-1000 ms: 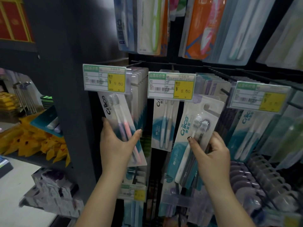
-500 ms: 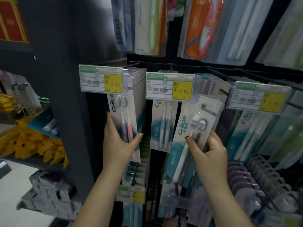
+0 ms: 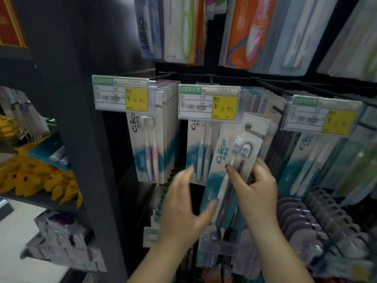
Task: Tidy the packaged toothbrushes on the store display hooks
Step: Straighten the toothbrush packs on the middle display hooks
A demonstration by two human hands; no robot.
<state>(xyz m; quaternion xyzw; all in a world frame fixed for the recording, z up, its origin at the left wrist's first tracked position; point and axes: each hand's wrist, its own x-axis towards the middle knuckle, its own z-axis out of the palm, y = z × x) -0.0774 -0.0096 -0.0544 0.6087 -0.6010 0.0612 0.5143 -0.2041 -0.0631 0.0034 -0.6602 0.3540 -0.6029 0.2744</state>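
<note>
Right hand grips a tilted toothbrush pack, thumb on its front, off the hooks, before the middle row. Left hand blurred, fingers spread, empty, thumb near the pack's lower edge

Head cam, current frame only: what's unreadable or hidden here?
- Left hand: motion-blurred, so contact with the grey toothbrush pack is unclear.
- Right price tag: the price digits are too blurred to read.
- Hanging hole of the grey toothbrush pack: whether it sits on a hook is unclear.
- Right hand: covers the pack's lower right edge.
- Top-row packs: cut off by the frame's top edge.
</note>
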